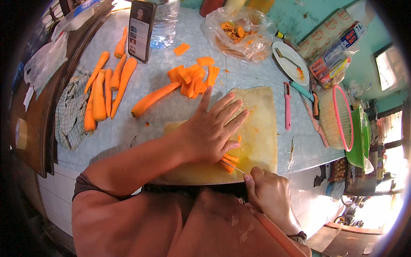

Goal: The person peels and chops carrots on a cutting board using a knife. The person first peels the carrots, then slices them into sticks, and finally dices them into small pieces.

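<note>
My left hand (215, 131) is spread over the yellowed cutting board (261, 125), fingers apart, with nothing seen in its grasp. My right hand (271, 194), at the board's near edge, grips a knife (236, 168); its handle is hidden in my fist and only a thin line of blade shows. Cut carrot strips (228, 163) lie under the blade, close to my left thumb. Beyond my left fingers sits a heap of flat carrot pieces (192, 78). A whole peeled carrot (155, 98) rests beside that heap.
More peeled carrots (101, 96) lie at left by a checked cloth (72, 112). A phone (141, 32) stands before a water bottle (165, 25). Beyond are a plastic bag of peelings (240, 35) and a plate (285, 69). At right lie a pink peeler (287, 107) and a basket (332, 119).
</note>
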Motion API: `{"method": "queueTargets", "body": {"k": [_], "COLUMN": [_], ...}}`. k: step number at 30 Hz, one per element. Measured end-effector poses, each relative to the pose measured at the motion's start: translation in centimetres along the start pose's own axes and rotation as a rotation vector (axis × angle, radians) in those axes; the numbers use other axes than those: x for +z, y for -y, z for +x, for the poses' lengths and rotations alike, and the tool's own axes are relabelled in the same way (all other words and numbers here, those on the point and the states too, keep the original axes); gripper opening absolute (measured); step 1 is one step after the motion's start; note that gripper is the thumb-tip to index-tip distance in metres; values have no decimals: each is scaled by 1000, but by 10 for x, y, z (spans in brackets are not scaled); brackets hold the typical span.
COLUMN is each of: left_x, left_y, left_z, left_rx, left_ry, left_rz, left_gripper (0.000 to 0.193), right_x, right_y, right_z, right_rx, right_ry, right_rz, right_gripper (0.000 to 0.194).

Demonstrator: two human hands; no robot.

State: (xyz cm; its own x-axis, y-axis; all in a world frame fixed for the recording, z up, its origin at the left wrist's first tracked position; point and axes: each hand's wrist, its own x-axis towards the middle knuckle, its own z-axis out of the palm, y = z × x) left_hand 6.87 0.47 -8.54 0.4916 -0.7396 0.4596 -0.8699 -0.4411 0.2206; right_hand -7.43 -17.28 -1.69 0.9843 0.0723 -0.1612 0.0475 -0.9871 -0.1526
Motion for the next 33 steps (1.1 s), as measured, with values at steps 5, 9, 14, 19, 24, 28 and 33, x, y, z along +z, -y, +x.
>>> {"method": "queueTargets", "body": {"k": [5,9,14,19,24,28,33], "left_x": [1,-3,-11,-37,-69,-76,-18], "left_y": [0,3,3,-5,-16,-28,-16], "left_z": [5,6,7,9,-10,-11,-22], "left_rx": [15,46,71,167,407,187,146], "left_ry": [-40,-141,-205,-348,-310,242,77], "left_rz": [2,31,-1,-39,-238,-301,-122], "left_gripper": [72,71,66,54,29,19,19], "right_x": [9,4,-1,0,6,4,5], "right_y": [-8,-5,1,-1,-15,-28,-39], "right_z": [2,5,1,-5,-12,-21,-26], "right_rx": [14,68,92,110,191,365,485], "right_ry": [-38,-7,-44,-97,-238,-286,-194], "right_rz": [18,44,85,163,412,676,637], "right_gripper": [36,37,36,35,30,36,35]}}
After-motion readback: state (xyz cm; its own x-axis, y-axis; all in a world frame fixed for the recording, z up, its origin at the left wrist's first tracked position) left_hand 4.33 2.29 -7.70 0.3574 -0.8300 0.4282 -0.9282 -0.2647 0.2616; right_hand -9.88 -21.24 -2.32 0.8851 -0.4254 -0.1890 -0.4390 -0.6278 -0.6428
